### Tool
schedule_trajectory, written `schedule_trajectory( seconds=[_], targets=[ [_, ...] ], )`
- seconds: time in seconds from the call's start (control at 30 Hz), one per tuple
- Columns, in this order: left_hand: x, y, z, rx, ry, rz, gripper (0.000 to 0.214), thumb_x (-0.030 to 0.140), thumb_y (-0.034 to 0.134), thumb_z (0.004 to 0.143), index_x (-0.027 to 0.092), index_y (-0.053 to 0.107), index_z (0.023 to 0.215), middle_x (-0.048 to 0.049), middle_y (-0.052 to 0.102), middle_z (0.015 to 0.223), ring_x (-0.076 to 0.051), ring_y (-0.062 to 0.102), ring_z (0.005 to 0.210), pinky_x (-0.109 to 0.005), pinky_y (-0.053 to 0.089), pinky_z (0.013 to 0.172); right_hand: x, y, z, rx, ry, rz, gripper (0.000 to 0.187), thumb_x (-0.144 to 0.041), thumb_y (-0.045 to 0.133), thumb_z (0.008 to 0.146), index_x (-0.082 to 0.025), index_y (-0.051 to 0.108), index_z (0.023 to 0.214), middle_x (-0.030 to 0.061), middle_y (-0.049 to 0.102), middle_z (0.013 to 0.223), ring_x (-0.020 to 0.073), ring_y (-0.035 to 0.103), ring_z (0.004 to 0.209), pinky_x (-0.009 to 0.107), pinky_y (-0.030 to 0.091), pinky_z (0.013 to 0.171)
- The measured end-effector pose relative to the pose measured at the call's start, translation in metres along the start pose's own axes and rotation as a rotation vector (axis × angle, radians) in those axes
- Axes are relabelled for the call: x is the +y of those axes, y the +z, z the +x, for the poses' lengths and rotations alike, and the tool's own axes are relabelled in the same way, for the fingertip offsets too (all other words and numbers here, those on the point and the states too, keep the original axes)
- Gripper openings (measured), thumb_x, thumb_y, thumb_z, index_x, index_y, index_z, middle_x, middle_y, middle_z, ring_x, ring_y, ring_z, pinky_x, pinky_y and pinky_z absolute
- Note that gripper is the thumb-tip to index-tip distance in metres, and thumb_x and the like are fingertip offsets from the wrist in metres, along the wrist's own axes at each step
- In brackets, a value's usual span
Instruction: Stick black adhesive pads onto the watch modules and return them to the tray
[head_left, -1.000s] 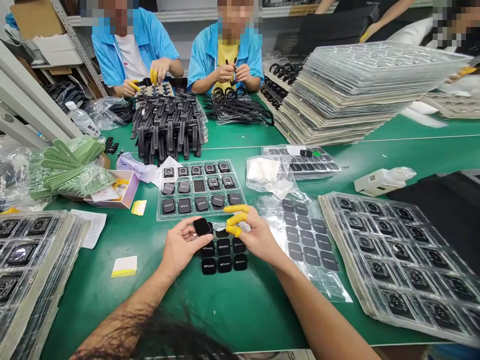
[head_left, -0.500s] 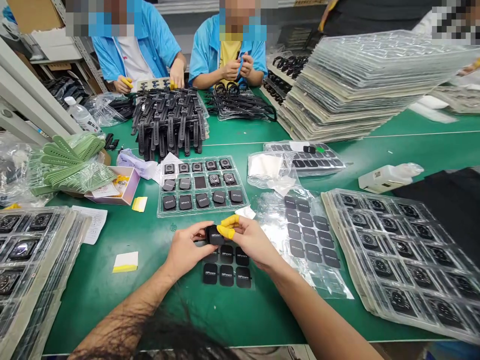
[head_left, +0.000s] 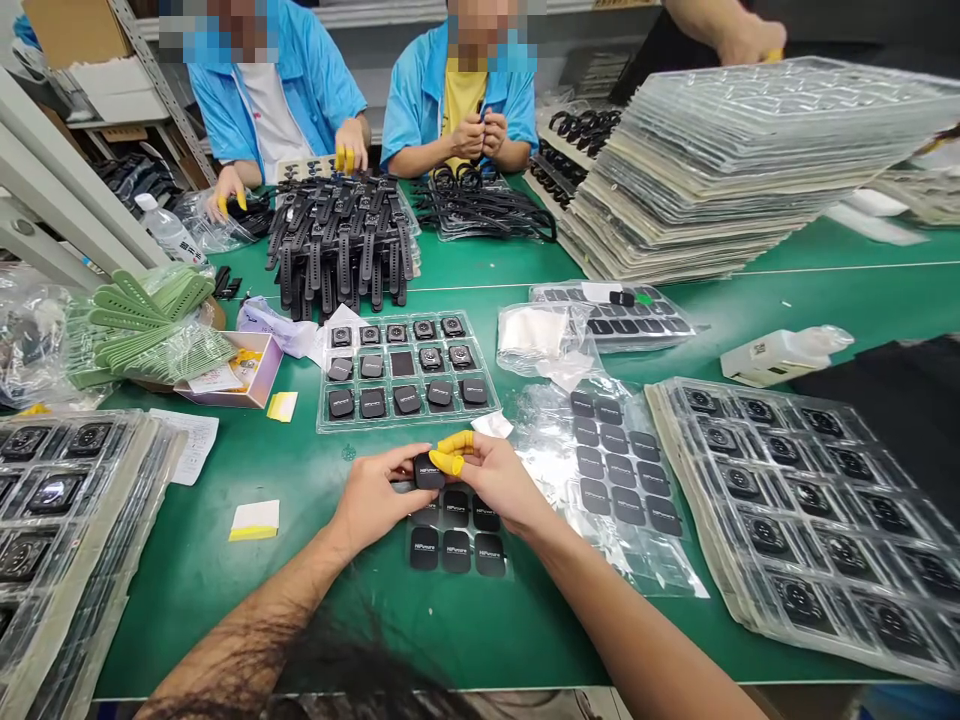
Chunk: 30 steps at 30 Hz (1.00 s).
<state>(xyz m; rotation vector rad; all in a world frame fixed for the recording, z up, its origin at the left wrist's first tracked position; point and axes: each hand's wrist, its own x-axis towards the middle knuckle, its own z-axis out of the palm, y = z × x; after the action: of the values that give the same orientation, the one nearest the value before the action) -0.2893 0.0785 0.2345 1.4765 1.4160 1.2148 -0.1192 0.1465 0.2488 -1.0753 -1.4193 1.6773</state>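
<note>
My left hand [head_left: 373, 497] and my right hand [head_left: 497, 480] meet over the green table and both pinch one small black square watch body [head_left: 429, 471] with white lettering on its face. Yellow finger cots cover my right thumb and forefinger, which press on its right edge. Just below the hands lies a clear sheet of black square stickers [head_left: 457, 540]. Beyond the hands sits a clear tray [head_left: 406, 371] that holds several black watch bodies in rows.
A stack of trays with watch bodies [head_left: 810, 510] lies at the right, another stack [head_left: 52, 510] at the left. A sticker sheet [head_left: 622, 470] lies right of my hands. Two people in blue shirts work across the table behind a pile of black straps [head_left: 341, 250]. Tall tray stack [head_left: 720, 170] at back right.
One second ago my left hand alone held the watch body with my right hand open above the stickers. Now both hands pinch it, a lettered sticker on its face.
</note>
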Motion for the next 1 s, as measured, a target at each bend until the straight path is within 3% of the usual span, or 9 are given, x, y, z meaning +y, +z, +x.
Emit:
schedule_trajectory(
  seconds=[1.0],
  targets=[
    [0.0041,0.0005,0.0001,-0.006,-0.015,0.005,0.052,0.017,0.074,0.073,0.014,0.071,0.124,-0.0046,0.079,0.093,-0.021,0.075,0.088,-0.036,0.062,0.092,0.0031,-0.0003,0.0013,0.013,0.008,-0.002,0.03,-0.033,0.087,0.061,-0.02,0.07,0.082,0.002,0.07,0.078,0.0184,0.066,0.076,0.034,0.057,0.075]
  ],
)
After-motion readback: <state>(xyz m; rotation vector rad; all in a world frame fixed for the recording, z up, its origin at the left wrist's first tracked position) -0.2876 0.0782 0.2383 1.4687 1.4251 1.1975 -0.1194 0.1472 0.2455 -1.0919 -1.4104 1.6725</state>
